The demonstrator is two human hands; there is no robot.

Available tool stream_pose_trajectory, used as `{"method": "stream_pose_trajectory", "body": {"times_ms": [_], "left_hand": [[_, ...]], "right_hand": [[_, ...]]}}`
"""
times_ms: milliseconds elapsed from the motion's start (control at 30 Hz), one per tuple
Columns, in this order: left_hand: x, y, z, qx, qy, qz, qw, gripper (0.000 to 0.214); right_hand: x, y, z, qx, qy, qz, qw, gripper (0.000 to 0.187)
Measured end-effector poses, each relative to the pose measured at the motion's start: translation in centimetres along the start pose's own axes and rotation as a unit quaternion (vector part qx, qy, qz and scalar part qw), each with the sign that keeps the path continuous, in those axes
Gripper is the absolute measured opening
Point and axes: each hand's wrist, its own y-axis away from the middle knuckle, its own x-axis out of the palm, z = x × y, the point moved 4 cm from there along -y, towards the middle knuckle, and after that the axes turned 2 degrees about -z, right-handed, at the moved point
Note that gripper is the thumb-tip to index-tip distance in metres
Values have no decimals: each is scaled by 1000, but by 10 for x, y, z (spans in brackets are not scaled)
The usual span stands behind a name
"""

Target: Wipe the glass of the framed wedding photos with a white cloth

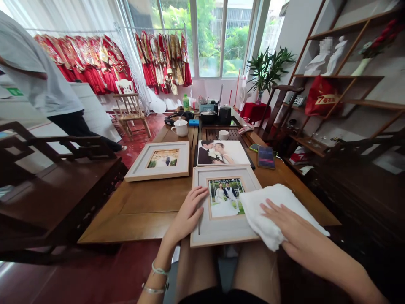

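A light wooden picture frame (202,234) with a white mat lies at the table's near edge, holding a photo (225,198) of a couple outdoors. Along its left side rests my left hand (190,211), the fingers stretched out flat on the border. My right hand (281,217) holds a folded white towel (274,194) against the frame's right side; the fingers lie over the towel and the thumb is hidden. Just beyond lies a larger print (223,153) of a couple on a dark board. A second matted frame (158,175) lies to the left.
On the wooden table (136,207) stand a lidded white teacup (180,128), a small white cup (223,135) and a phone (266,157). Wooden chairs (38,169) flank the table. A person (53,80) is at the left, near racks of red garments (88,63).
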Motion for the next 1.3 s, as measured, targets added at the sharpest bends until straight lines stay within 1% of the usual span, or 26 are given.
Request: {"method": "stream_pose_trajectory", "body": {"times_ms": [67, 133, 200, 233, 300, 400, 467, 500, 533, 600, 667, 767, 867, 933, 967, 1033, 1100, 1133, 1167, 1200, 1267, 1300], "left_hand": [[-1, -1, -3, 2, 7, 5, 1000, 41], [-1, -1, -6, 5, 8, 9, 1000, 40], [-2, -2, -7, 10, 3, 13, 1000, 40], [-2, -2, -7, 11, 0, 13, 1000, 41], [-1, -3, -6, 13, -5, 14, 1000, 43], [0, -3, -4, 20, -11, 16, 1000, 44], [1, -2, -2, 19, -16, 12, 1000, 45], [1, -2, -1, 16, -18, 10, 1000, 45], [1, -2, -1, 13, -18, 7, 1000, 46], [0, -1, -1, 14, -13, 6, 1000, 46], [0, -1, -2, 16, -1, 10, 1000, 45], [-1, 0, -3, 10, 16, 10, 1000, 44], [-1, 1, -3, 4, 22, 6, 1000, 45], [0, 1, -2, 4, 22, 6, 1000, 45], [0, 1, -2, 3, 22, 5, 1000, 45], [0, 1, -2, 0, 22, 3, 1000, 45], [1, 1, -1, -3, 21, 2, 1000, 46], [1, 0, -1, -4, 20, 2, 1000, 46], [1, 0, 0, -3, 20, 3, 1000, 46], [1, 0, 0, -1, 19, 4, 1000, 47], [1, 0, 0, 4, 20, 6, 1000, 47], [1, 0, 0, 6, 20, 8, 1000, 47]], "right_hand": [[7, -21, -12, 24, 14, -13, 1000, 70], [11, -55, -17, 44, 13, -37, 998, 69], [11, -92, -16, 50, -13, -60, 997, 68], [11, -111, -13, 39, -37, -65, 996, 67], [10, -144, 0, -15, -86, -61, 994, 66], [11, -182, 28, -131, -125, -24, 983, 70], [17, -197, 46, -201, -139, 12, 970, 73], [20, -201, 53, -224, -144, 28, 963, 74], [23, -202, 56, -233, -145, 38, 961, 76], [27, -199, 53, -213, -125, 41, 968, 78], [28, -186, 38, -172, -82, 34, 981, 78], [22, -156, 0, -97, -5, 24, 995, 77], [14, -127, -39, -7, 53, -5, 999, 75], [10, -110, -51, 25, 58, -25, 998, 76], [9, -102, -50, 25, 49, -30, 998, 77], [6, -83, -35, 1, 14, -15, 1000, 79], [3, -60, -9, -40, -31, 35, 998, 82], [2, -48, 6, -61, -56, 71, 994, 84], [0, -37, 18, -76, -76, 101, 989, 86], [-2, -29, 28, -83, -88, 119, 986, 89], [-4, -20, 37, -90, -94, 128, 983, 94], [-4, -21, 35, -90, -88, 117, 985, 94]]}}
